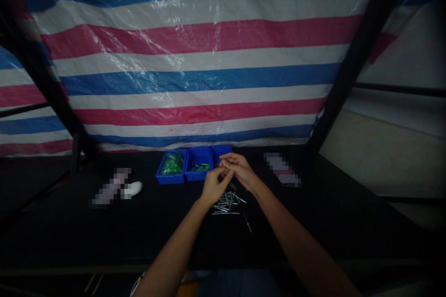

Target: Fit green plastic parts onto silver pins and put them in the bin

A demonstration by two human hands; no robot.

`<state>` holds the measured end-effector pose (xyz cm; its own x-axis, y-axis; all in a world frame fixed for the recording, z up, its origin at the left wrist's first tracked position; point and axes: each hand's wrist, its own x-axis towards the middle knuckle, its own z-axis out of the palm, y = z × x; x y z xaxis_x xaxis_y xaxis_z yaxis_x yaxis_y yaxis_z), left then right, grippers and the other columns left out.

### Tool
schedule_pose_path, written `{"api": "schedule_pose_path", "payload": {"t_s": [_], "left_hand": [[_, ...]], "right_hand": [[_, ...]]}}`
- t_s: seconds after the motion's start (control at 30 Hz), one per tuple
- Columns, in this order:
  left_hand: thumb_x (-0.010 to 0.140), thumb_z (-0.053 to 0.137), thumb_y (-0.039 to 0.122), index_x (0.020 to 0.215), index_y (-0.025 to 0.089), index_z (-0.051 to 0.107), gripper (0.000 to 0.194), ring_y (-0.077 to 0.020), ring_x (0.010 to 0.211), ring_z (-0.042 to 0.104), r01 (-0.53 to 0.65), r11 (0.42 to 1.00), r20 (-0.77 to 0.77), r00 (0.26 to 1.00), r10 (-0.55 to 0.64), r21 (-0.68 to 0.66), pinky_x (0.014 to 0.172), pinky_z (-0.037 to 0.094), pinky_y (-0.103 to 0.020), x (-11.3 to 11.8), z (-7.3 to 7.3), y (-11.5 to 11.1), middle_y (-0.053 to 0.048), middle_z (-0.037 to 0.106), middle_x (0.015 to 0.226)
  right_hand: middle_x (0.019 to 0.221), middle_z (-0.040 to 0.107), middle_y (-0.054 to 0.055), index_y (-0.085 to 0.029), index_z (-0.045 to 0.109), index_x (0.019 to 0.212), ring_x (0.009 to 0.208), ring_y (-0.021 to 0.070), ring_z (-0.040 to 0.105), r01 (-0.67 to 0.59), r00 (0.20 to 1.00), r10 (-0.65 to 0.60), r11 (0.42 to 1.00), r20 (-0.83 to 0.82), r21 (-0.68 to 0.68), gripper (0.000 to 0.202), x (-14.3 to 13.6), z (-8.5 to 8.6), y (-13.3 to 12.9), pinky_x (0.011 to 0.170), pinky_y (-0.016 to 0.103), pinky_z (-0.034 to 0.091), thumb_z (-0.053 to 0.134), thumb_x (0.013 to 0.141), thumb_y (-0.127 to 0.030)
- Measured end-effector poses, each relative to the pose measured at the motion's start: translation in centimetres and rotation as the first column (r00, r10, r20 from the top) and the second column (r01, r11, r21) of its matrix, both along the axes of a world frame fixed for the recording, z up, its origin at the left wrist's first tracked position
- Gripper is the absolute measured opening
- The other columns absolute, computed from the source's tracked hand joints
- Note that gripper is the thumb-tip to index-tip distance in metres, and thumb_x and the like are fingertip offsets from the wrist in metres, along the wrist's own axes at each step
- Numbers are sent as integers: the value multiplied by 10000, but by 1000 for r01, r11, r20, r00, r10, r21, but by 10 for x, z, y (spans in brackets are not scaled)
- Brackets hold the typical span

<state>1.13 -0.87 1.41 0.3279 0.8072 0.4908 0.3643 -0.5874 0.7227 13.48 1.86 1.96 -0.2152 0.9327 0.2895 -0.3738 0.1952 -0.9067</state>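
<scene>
Fingertips of both hands meet above the table (167,232), just in front of the blue bins. R. hand (244,171) pinches a thin shiny piece (223,164) btw. thumb and fingers; the piece is too small to tell its exact form. L. hand (213,186) has its thumb and fingers bent close to same piece, but I cannot tell if they also grip it. Below lies a loose pile of metal rods (226,203), w/ a single rod (247,222) apart, nearer to the person. Left bin (170,179) holds a green bagged bundle (173,163), middle bin (197,177) some green bits (200,166). Rods look light, stiff and smooth, so prob. they roll or slip easily; best is to take one rod at mid-length, w/ thumb and forefinger, gently.
</scene>
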Motion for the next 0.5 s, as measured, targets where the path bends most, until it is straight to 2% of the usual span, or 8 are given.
{"api": "schedule_pose_path", "payload": {"t_s": [0.1,0.2,0.37,0.5], "left_hand": [[850,387,430,723,128,594,387,-123,602,524,67,996,72,995,-62,-59,587,388,-228,1,1,1,-21,592,655],[864,345,443,729,132,572,407,-122,600,521,97,990,144,986,-82,-100,598,396,-234,1,0,3,-25,578,659],[863,356,441,767,144,535,360,-110,579,494,123,986,236,967,-93,-115,592,390,-233,0,1,4,-10,544,661],[875,331,430,759,151,513,353,-108,583,488,141,983,311,945,-99,-117,593,387,-234,0,3,6,-12,537,666]], "right_hand": [[690,632,8,-183,629,844,474,84,513,0,1000,0,1000,-9,16,243,3,0,0,392,189,382,703,645,-300],[725,641,7,-191,615,838,434,80,493,-26,999,28,999,-35,43,215,6,1,-1,363,201,376,693,662,-289],[740,641,8,-188,612,812,488,97,523,-26,999,28,996,-28,82,179,9,1,1,426,226,411,688,672,-271],[744,641,7,-174,620,754,608,110,561,33,999,-33,993,1,111,146,11,-3,6,579,244,439,695,659,-257]]}}
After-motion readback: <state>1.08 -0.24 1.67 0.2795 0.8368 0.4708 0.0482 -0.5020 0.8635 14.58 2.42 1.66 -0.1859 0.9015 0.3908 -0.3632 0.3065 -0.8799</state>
